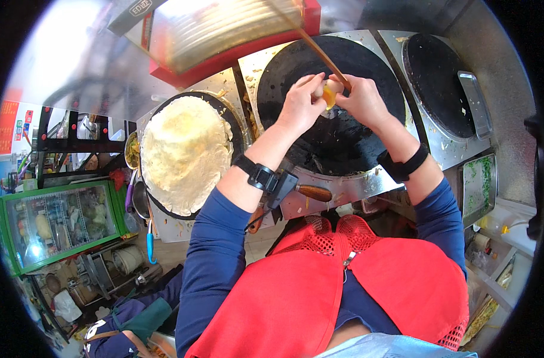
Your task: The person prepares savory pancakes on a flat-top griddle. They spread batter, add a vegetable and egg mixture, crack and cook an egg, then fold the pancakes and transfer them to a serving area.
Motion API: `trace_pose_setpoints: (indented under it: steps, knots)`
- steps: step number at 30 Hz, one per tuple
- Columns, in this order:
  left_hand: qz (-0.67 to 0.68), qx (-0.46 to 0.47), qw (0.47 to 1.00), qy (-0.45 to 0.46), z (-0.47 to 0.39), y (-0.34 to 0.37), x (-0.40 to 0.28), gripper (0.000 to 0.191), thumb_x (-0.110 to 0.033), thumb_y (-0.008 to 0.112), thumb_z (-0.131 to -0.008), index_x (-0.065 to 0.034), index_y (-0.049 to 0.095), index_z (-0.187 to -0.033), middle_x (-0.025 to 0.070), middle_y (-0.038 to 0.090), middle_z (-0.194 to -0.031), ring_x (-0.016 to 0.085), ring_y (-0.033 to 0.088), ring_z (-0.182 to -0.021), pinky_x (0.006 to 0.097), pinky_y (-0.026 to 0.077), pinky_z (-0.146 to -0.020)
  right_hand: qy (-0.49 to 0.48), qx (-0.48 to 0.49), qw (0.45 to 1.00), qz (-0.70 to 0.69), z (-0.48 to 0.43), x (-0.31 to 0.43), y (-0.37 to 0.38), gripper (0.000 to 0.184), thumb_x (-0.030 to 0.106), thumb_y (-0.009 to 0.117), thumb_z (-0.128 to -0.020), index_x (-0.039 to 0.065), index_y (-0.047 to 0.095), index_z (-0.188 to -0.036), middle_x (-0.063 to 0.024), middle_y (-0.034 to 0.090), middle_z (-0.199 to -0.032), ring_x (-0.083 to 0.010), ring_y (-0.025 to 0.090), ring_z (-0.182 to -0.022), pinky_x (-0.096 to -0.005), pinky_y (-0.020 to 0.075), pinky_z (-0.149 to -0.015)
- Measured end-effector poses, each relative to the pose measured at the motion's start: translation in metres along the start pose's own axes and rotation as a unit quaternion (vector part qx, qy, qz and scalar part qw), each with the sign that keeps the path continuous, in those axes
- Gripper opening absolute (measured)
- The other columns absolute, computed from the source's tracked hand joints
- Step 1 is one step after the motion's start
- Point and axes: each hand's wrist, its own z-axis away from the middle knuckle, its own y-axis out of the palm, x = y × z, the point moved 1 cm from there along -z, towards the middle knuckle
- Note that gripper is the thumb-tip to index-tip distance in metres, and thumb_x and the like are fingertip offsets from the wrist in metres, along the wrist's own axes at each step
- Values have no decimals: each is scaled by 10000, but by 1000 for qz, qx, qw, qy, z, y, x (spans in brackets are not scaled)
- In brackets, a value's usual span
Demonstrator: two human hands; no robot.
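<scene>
Above a round black griddle [357, 147], both hands hold the parts of a cracked egg [329, 95], its yellow yolk showing between the shell pieces. My left hand [301, 100] has its fingers around the shell on the left side. My right hand [363, 99] grips the right side of the shell and also a thin wooden stick [321, 53] that slants up to the left. A large pale flatbread [184, 156] covers most of a second round griddle at the left. Beside my left forearm is a tool with a wooden handle [314, 193].
At the right are a third black griddle [437, 85] with a metal tray [475, 105] on its edge, and a tray of chopped greens [479, 188]. A red-framed case [231, 58] stands behind. A green-framed glass case [61, 223] and a person [133, 324] are at the left.
</scene>
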Motion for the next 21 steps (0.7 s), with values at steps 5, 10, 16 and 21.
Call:
trace_pose_setpoints:
  steps: [5, 10, 16, 21]
  knots:
    - [-294, -7, 932, 212, -17, -45, -15, 401, -2, 604, -798, -41, 568, -1195, 126, 577, -1211, 275, 546, -1137, 373, 477, -966, -239, -94, 932, 254, 0, 11, -40, 383, 55, 615, -802, 56, 588, -1185, -138, 638, -1076, -329, 659, -836, -389, 543, -706]
    - [163, -62, 983, 49, -29, -93, -35, 505, -15, 675, -805, -100, 529, -1281, 91, 605, -1221, 179, 621, -990, 277, 520, -851, 32, -50, 991, -117, 5, 49, -98, 372, 114, 665, -864, 47, 611, -1226, -46, 682, -837, -56, 523, -497, -186, 410, -449]
    - [-346, 101, 932, -44, 8, -37, -38, 774, -112, 697, -771, -116, 333, -1453, 102, 648, -1143, 274, 507, -1110, 390, 391, -980, 248, 28, 968, -35, 28, 28, -48, 294, 166, 723, -792, 1, 680, -1031, -103, 667, -735, -110, 618, -528, -265, 497, -480]
    - [106, 117, 981, -109, 11, -28, -11, 857, -70, 712, -723, -144, 306, -1473, 110, 634, -1171, 277, 562, -1037, 387, 448, -951, 264, 54, 930, -248, 39, 10, -52, 325, 141, 674, -846, -28, 628, -1120, -35, 652, -756, -69, 542, -476, -234, 391, -407]
